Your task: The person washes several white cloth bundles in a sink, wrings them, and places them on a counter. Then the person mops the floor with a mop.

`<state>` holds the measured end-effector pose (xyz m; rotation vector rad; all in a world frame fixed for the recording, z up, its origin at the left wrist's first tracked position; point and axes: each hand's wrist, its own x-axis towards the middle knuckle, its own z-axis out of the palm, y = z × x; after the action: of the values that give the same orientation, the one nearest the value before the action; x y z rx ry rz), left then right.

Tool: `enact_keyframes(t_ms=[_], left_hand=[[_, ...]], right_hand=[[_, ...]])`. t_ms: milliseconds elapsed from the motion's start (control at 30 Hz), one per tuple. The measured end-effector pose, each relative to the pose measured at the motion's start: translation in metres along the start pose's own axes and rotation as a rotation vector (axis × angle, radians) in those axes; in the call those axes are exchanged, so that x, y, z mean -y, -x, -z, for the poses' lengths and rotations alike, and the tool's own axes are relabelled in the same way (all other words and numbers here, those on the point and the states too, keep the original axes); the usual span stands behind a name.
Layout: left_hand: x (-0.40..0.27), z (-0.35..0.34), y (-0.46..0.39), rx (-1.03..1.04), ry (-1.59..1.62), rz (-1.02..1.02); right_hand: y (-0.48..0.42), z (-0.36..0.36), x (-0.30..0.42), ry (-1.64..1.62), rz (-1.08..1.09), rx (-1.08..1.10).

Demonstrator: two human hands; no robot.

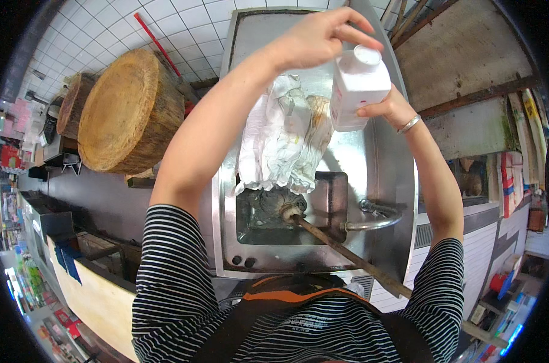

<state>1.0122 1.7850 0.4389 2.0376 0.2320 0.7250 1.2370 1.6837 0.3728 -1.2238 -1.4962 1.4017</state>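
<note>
A white plastic bottle [358, 97] with a round white cap [367, 55] is held over the steel sink counter by my right hand [388, 106], which grips its side. My left hand [322, 38] reaches across above the bottle, its fingers apart and slightly blurred. Its fingertips are beside the cap; whether they touch it I cannot tell. Below, crumpled white bundles [279, 136], perhaps cloth, lie on the steel drainboard [274, 31], with stained patches on the right one. Their frilled ends hang over the sink basin [331, 195].
A mop head [283, 206] sits in the basin, its wooden handle [347, 256] slanting to the lower right. The curved metal faucet [379, 222] is at the basin's right. Thick round wooden chopping blocks [120, 111] stand at left, near a red stick [156, 43] against the tiled wall.
</note>
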Motion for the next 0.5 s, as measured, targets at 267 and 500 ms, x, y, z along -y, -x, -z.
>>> enact_keyframes(t_ms=[267, 500], left_hand=[[0.162, 0.027, 0.075, -0.415, -0.219, 0.805], [0.209, -0.026, 0.119, -0.374, 0.058, 1.143]], right_hand=[[-0.096, 0.048, -0.107, 0.102, -0.096, -0.497], [-0.149, 0.08, -0.205, 0.139, -0.135, -0.837]])
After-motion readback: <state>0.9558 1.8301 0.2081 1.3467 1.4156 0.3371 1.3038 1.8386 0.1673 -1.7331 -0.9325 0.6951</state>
